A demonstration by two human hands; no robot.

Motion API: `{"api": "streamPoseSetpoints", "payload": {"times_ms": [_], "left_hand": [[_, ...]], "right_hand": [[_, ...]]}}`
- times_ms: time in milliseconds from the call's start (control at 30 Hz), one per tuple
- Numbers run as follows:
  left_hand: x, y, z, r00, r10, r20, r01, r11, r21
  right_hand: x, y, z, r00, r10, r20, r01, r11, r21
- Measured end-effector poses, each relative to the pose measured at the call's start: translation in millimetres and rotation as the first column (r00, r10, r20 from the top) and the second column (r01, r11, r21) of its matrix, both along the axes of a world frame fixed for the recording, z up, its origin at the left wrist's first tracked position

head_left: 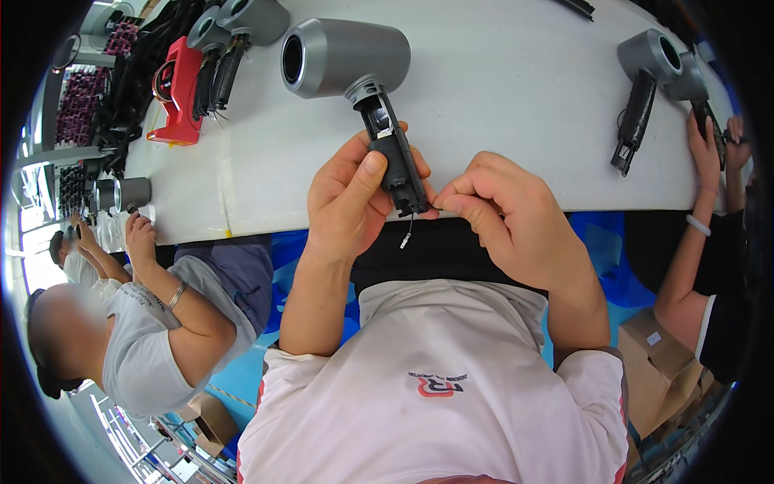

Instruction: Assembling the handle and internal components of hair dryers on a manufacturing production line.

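Fingers of the left hand [352, 189] wrap around the black handle [401, 173] of a grey, dryer-shaped device, closed firmly, with the thumb laid along its near left side and fingertips showing beyond its right edge. On the right hand [504, 218], thumb and forefinger meet in a tight pinch just beside the handle's lower end, the other fingers folded in; whether a thin wire sits between those tips cannot be told. The device is in front of the person, over the near half of the white table [516, 97], its handle end about level with the table's near edge; whether the barrel rests on the surface is unclear. The grey barrel [355, 58] has its long axis running nearly left to right, with its dark round mouth facing left. From a ringed collar [365, 89] under the barrel, the handle's long axis runs toward the person and leans slightly right, its upper part showing an open cavity. A short lead with a pale tip [405, 240] dangles from the lower end. Toward the far left stand a red tape dispenser [179, 101] and similar grey devices [254, 18]; another grey device [642, 89] lies at right, near a co-worker's hand [705, 149].
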State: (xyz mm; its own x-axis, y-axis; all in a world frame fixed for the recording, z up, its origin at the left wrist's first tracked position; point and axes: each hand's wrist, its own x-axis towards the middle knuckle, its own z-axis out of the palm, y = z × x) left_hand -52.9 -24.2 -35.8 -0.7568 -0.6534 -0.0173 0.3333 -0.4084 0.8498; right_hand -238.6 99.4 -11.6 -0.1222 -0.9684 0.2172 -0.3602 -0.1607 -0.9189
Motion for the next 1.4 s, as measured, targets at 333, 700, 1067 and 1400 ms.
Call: {"api": "streamPoseSetpoints", "payload": {"times_ms": [333,700,1067,1400], "left_hand": [[-6,-1,-4,0.998,0.016,0.056,-0.016,1.0,0.004],[-16,8,0,0.946,0.212,0.247,-0.197,0.977,-0.083],[-21,7,11,0.951,0.226,0.212,-0.239,0.97,0.035],[-21,-3,18,0.931,0.205,0.301,-0.232,0.971,0.058]], "right_hand": [[-15,-8,-2,0.998,-0.055,0.036,0.049,0.986,0.16],[22,-15,11,0.954,-0.285,0.096,0.249,0.927,0.28],[30,-1,-39,0.929,-0.362,-0.083,0.313,0.884,-0.347],[11,-5,-23,0.946,-0.277,-0.171,0.243,0.951,-0.193]]}}
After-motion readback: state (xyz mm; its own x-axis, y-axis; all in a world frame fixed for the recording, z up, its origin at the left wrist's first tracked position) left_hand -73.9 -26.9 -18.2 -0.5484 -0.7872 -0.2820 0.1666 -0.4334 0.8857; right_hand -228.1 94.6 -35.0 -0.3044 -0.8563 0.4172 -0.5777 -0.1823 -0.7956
